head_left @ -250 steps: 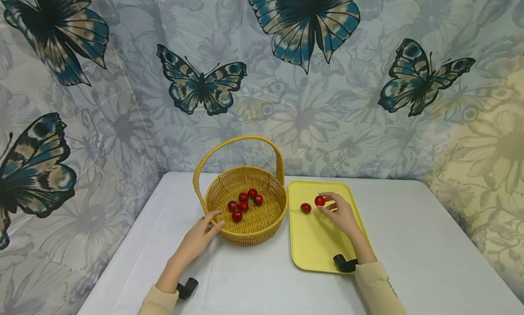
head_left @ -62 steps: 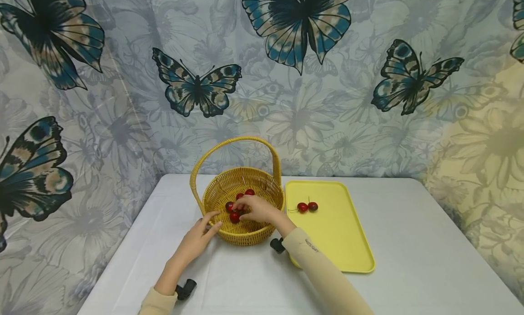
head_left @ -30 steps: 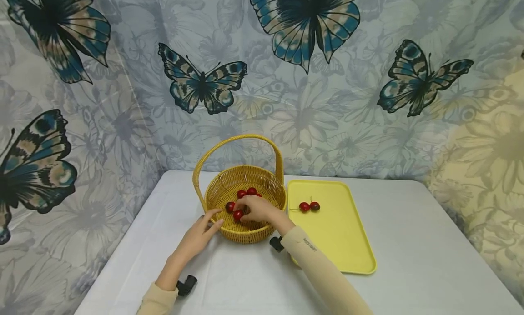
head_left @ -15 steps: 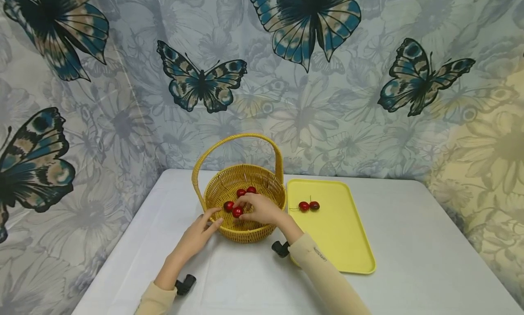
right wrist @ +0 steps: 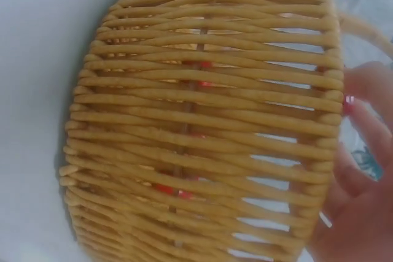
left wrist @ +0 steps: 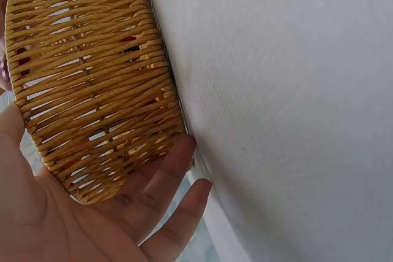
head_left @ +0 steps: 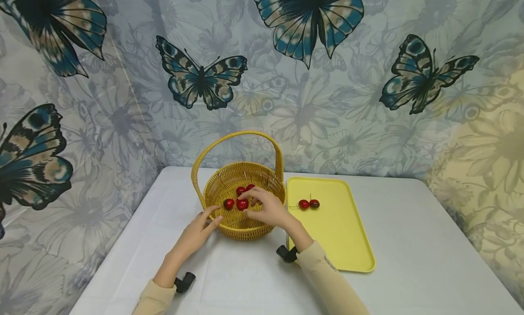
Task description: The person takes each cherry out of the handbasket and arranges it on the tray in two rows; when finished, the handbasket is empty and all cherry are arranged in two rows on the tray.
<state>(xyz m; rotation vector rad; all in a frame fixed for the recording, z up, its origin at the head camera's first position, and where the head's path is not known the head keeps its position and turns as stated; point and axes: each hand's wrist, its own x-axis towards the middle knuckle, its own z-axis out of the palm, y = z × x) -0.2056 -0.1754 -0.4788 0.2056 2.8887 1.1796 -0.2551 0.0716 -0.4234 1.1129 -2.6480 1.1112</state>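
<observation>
The yellow wicker basket (head_left: 245,233) stands on the table with several red cherries inside. My right hand (head_left: 268,208) reaches over its front right rim and pinches a cherry (head_left: 242,204) between thumb and forefinger. In the right wrist view that cherry (right wrist: 348,104) shows as a bit of red at the rim, between the fingertips. Left of it lies a dark red cherry (head_left: 228,204); others sit further back, partly covered by my right hand. My left hand (head_left: 195,235) holds the basket's front left side; in the left wrist view its fingers (left wrist: 163,191) curl round the woven wall.
A yellow tray (head_left: 335,242) lies right of the basket, bearing two stemmed cherries (head_left: 309,204) side by side. The basket's tall handle (head_left: 237,134) arches above it. White cloth (head_left: 425,242) covers the table, and a butterfly-print curtain (head_left: 348,137) hangs behind.
Earlier my right hand held a cherry over the tray; it then moved left into the basket, leaving two on the tray. Lately it has raised one basket cherry slightly rightward. My left hand stays put.
</observation>
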